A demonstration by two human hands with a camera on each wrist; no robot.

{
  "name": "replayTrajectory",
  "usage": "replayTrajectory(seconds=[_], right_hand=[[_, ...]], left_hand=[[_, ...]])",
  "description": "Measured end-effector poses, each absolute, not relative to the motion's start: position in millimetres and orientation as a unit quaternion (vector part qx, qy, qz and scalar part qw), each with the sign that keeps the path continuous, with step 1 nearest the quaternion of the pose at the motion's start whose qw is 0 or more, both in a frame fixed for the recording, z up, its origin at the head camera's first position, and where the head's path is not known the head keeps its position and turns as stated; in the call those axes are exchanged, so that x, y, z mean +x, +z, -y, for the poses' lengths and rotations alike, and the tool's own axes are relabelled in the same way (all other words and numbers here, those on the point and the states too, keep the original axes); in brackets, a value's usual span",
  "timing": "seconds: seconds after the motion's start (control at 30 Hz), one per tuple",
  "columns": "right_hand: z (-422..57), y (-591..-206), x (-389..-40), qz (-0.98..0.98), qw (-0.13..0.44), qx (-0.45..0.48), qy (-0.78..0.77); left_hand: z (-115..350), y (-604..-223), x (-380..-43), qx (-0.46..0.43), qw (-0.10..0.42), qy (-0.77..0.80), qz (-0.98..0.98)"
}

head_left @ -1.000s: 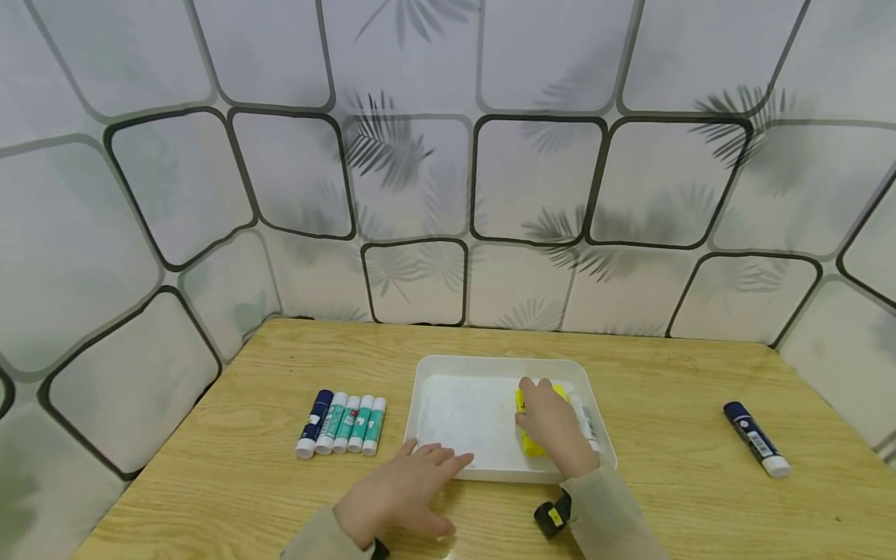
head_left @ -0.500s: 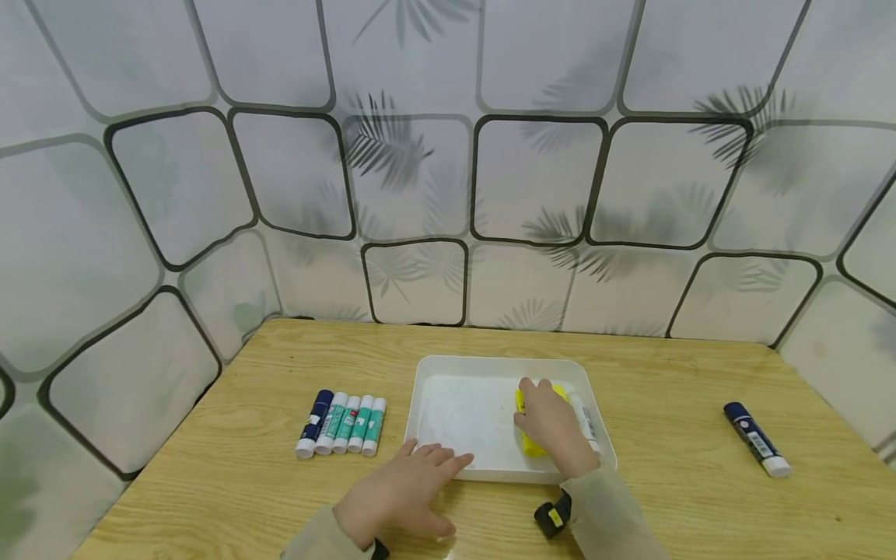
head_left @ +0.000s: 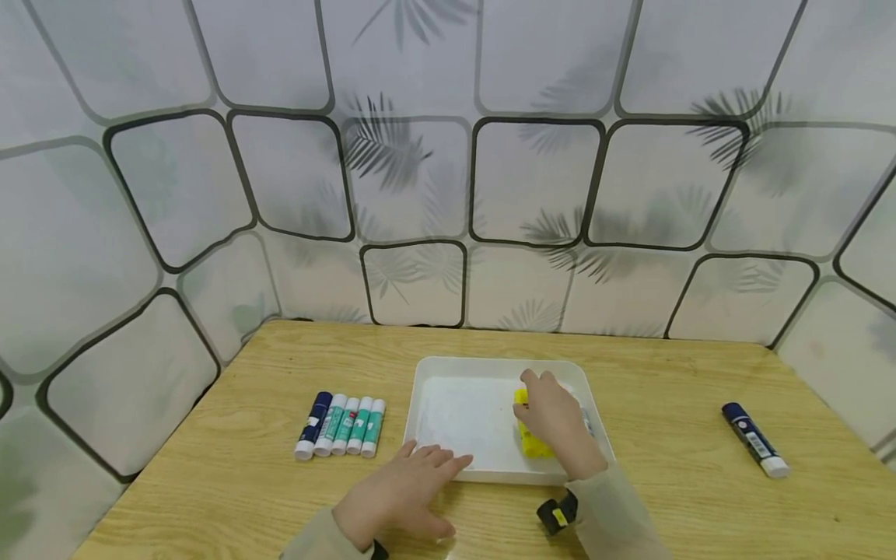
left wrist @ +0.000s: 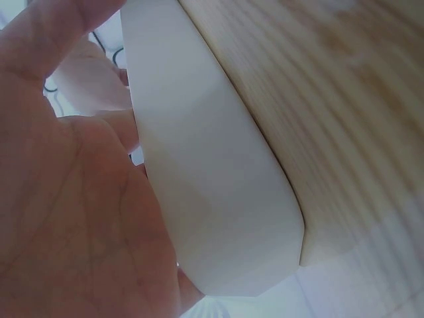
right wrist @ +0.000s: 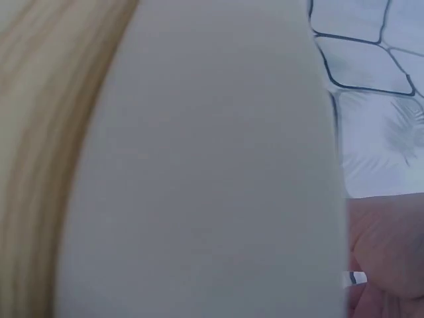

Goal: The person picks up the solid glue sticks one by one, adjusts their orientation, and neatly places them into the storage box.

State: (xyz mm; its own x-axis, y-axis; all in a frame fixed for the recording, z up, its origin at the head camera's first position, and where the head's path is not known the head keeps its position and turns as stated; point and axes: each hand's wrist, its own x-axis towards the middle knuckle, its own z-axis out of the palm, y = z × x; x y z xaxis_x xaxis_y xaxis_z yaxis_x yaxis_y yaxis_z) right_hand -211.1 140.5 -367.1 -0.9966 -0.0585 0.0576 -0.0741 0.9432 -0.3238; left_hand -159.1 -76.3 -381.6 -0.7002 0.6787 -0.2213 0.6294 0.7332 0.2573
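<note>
My right hand (head_left: 556,424) hovers low over the right side of the white tray (head_left: 462,416). Its thumb and index finger stand apart above something yellow and stick-like (head_left: 535,446), with dark marks, lying in the tray. The hand covers much of that, and most of a white tube (head_left: 587,421) beside it. My left hand (head_left: 402,494) is spread with relaxed fingers at the tray's front left edge, fingertips by the rim. In the left wrist view its palm (left wrist: 79,218) is next to the tray's outer wall (left wrist: 205,165). The right wrist view is mostly filled by tray wall (right wrist: 212,165).
Left of the tray lies a row of glue sticks: one dark blue (head_left: 313,425) and several green and white ones (head_left: 347,425). A dark blue glue stick with a white end (head_left: 755,439) lies far right on the wooden table (head_left: 672,435). Patterned fabric (head_left: 420,194) surrounds the back.
My right hand has shifted slightly up and right, its thumb and index finger spread wider, now hiding more of the white tube. The yellow thing stays in place. My left hand has not moved.
</note>
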Motion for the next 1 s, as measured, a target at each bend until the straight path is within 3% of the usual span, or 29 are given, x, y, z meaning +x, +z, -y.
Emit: replayTrajectory(seconds=[0.43,1.0], right_hand=[[-157,-347,-204,0.983,0.068,0.045,0.164],[-197,-349,-202,0.986,0.08,0.029,0.143]], left_hand=[[78,-383,-158,0.36,0.147,0.083,-0.917],[78,-383,-160,0.357,0.156,0.087,-0.917]])
